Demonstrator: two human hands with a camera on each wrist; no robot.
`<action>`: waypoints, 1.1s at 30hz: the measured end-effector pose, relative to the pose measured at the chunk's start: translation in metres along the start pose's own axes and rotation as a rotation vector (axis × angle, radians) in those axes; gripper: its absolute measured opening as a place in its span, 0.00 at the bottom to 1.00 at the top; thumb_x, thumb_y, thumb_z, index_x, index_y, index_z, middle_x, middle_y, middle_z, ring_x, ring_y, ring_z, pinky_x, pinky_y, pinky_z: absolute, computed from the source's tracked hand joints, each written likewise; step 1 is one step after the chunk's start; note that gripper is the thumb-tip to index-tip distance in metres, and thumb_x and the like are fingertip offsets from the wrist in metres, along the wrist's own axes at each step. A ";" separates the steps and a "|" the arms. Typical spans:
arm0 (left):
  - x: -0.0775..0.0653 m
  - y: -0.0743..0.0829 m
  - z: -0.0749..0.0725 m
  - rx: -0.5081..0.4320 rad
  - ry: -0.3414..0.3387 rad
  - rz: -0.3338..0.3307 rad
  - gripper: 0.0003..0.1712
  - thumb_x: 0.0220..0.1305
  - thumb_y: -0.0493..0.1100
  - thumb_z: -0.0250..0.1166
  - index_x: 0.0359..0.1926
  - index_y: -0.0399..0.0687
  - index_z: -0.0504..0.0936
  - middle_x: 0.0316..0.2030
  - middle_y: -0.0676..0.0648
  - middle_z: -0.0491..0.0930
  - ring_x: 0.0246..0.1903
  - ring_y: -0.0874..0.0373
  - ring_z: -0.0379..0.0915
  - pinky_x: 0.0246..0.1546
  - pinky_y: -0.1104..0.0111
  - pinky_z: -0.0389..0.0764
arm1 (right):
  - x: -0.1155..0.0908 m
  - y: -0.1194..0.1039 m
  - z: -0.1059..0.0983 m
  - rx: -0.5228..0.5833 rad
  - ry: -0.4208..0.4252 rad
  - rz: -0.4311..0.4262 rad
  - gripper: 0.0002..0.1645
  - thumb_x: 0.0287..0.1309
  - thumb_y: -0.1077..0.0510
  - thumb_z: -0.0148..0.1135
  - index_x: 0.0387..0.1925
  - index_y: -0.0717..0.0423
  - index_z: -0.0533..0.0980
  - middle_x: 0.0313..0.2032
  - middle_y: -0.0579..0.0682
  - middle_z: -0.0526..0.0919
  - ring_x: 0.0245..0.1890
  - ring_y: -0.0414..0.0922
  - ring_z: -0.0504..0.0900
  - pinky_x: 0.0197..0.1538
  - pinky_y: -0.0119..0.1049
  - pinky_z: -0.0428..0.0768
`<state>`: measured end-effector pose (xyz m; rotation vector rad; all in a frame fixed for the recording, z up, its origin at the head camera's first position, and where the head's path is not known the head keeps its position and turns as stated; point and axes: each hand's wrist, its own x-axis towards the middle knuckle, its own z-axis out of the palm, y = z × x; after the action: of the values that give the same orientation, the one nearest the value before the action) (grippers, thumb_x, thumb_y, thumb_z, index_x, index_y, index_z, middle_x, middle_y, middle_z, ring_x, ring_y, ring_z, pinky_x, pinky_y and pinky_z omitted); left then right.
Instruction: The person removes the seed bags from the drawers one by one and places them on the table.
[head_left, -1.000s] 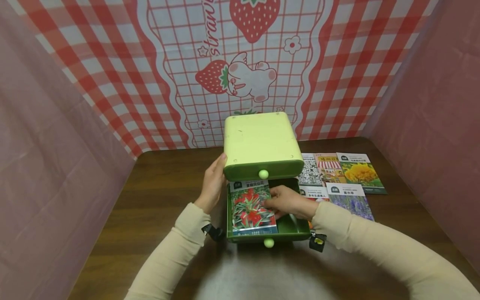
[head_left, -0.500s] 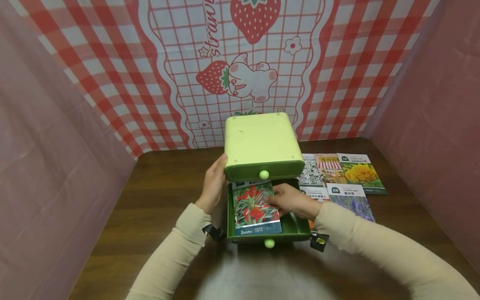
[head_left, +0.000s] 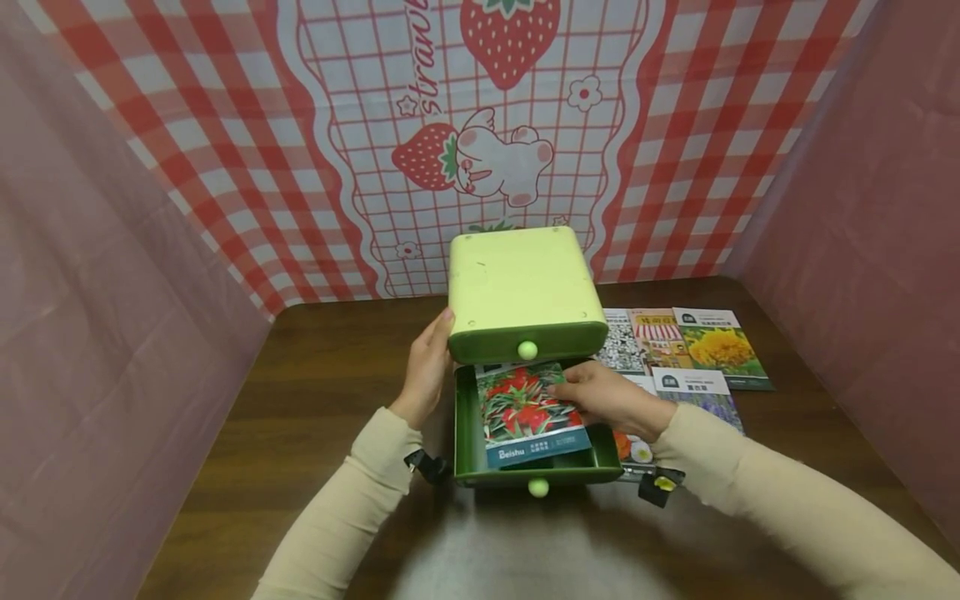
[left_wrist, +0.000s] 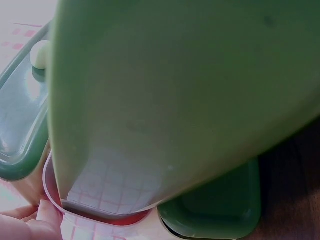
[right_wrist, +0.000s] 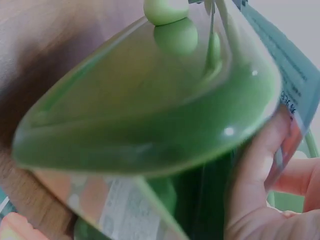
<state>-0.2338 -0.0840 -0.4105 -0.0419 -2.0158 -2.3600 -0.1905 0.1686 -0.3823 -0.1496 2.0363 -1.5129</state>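
Note:
My right hand (head_left: 613, 397) pinches the right edge of a seed packet (head_left: 525, 410) with red flowers. The packet lies tilted over the pulled-out lower drawer (head_left: 577, 477), its top end beneath the upper part of a pale green drawer box (head_left: 525, 279). In the right wrist view, thumb and fingers meet on the packet (right_wrist: 299, 75) beside the green drawer front (right_wrist: 125, 115). My left hand (head_left: 424, 367) rests against the left side of the box, fingers extended. In the left wrist view only its fingertips (left_wrist: 47, 220) show, at the box's edge.
Several seed packets lie on the wooden table (head_left: 337, 375) at the right, among them a yellow-flower packet (head_left: 722, 348) and a lavender packet (head_left: 697, 385). The closed upper drawer (head_left: 487, 345) sits above the open one. A checked cloth (head_left: 225, 158) hangs behind.
The red-flower packet has shifted right and tilted upward, carried by my right hand, which moved right with it. My left hand has stayed on the box.

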 end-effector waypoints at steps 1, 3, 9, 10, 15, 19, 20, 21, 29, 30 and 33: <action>0.000 0.000 0.000 0.000 -0.001 -0.001 0.33 0.73 0.59 0.51 0.71 0.47 0.66 0.68 0.44 0.69 0.57 0.50 0.75 0.47 0.70 0.81 | -0.002 0.000 -0.001 -0.009 0.005 0.008 0.13 0.71 0.55 0.52 0.34 0.61 0.75 0.26 0.47 0.84 0.23 0.38 0.83 0.30 0.34 0.85; -0.001 0.000 -0.001 -0.001 -0.005 -0.001 0.33 0.73 0.59 0.51 0.71 0.47 0.66 0.68 0.43 0.69 0.57 0.50 0.75 0.47 0.69 0.82 | -0.005 0.001 -0.003 -0.038 0.012 0.020 0.17 0.71 0.54 0.53 0.26 0.57 0.70 0.19 0.45 0.77 0.17 0.36 0.74 0.25 0.32 0.79; -0.001 0.002 -0.001 -0.011 -0.004 0.005 0.33 0.74 0.58 0.51 0.71 0.45 0.66 0.68 0.43 0.68 0.57 0.51 0.75 0.52 0.66 0.82 | -0.019 0.004 -0.009 -0.135 0.055 0.024 0.26 0.69 0.51 0.56 0.18 0.52 0.58 0.13 0.43 0.55 0.13 0.40 0.50 0.22 0.33 0.62; -0.001 0.002 -0.001 -0.011 -0.001 0.005 0.33 0.74 0.58 0.51 0.70 0.44 0.67 0.68 0.42 0.69 0.57 0.51 0.76 0.52 0.66 0.82 | -0.022 0.004 -0.010 -0.145 0.065 0.026 0.26 0.68 0.50 0.57 0.18 0.52 0.58 0.13 0.43 0.55 0.13 0.40 0.49 0.22 0.34 0.61; -0.002 0.002 -0.001 -0.015 0.008 -0.008 0.31 0.74 0.57 0.51 0.69 0.46 0.69 0.65 0.42 0.73 0.52 0.55 0.78 0.50 0.67 0.83 | -0.036 0.007 -0.020 -0.152 0.086 0.023 0.25 0.68 0.49 0.58 0.19 0.54 0.60 0.14 0.44 0.55 0.13 0.40 0.48 0.20 0.33 0.60; -0.001 0.002 -0.001 -0.032 0.009 -0.007 0.32 0.74 0.57 0.51 0.70 0.44 0.67 0.65 0.40 0.72 0.49 0.58 0.79 0.46 0.69 0.84 | -0.049 0.009 -0.030 -0.173 0.100 0.028 0.22 0.67 0.46 0.58 0.24 0.57 0.69 0.15 0.43 0.63 0.12 0.39 0.55 0.18 0.32 0.65; -0.001 0.002 -0.001 -0.033 0.008 -0.004 0.32 0.74 0.57 0.51 0.70 0.43 0.67 0.66 0.40 0.71 0.48 0.58 0.79 0.45 0.70 0.84 | -0.052 0.009 -0.032 -0.166 0.096 0.021 0.21 0.67 0.46 0.58 0.27 0.58 0.72 0.16 0.43 0.68 0.12 0.38 0.59 0.19 0.32 0.68; -0.001 0.002 -0.001 -0.035 0.008 -0.002 0.33 0.73 0.57 0.51 0.70 0.43 0.66 0.66 0.40 0.71 0.49 0.58 0.79 0.45 0.70 0.84 | -0.055 0.010 -0.035 -0.163 0.100 0.030 0.21 0.67 0.45 0.58 0.29 0.59 0.74 0.17 0.44 0.72 0.13 0.38 0.64 0.20 0.33 0.72; 0.000 0.002 -0.002 -0.043 0.001 -0.006 0.33 0.73 0.56 0.52 0.71 0.43 0.65 0.67 0.41 0.70 0.51 0.55 0.78 0.47 0.69 0.83 | -0.076 0.017 -0.058 -0.102 0.080 0.068 0.27 0.67 0.42 0.57 0.45 0.64 0.76 0.29 0.52 0.87 0.24 0.46 0.87 0.29 0.41 0.87; 0.000 0.003 -0.002 -0.044 -0.001 -0.007 0.33 0.73 0.56 0.52 0.71 0.43 0.65 0.67 0.41 0.70 0.51 0.55 0.78 0.47 0.69 0.83 | -0.078 0.019 -0.062 -0.101 0.067 0.058 0.27 0.68 0.42 0.56 0.45 0.65 0.76 0.30 0.53 0.87 0.24 0.47 0.87 0.29 0.42 0.87; 0.000 0.004 -0.002 -0.045 -0.004 -0.005 0.34 0.73 0.57 0.51 0.71 0.42 0.65 0.67 0.40 0.70 0.51 0.56 0.78 0.48 0.69 0.84 | -0.086 0.024 -0.074 -0.083 0.019 0.044 0.25 0.70 0.45 0.55 0.45 0.66 0.75 0.31 0.54 0.88 0.25 0.48 0.88 0.30 0.45 0.87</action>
<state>-0.2334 -0.0867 -0.4073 -0.0426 -1.9670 -2.4101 -0.1527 0.2748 -0.3572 -0.1229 2.1042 -1.4090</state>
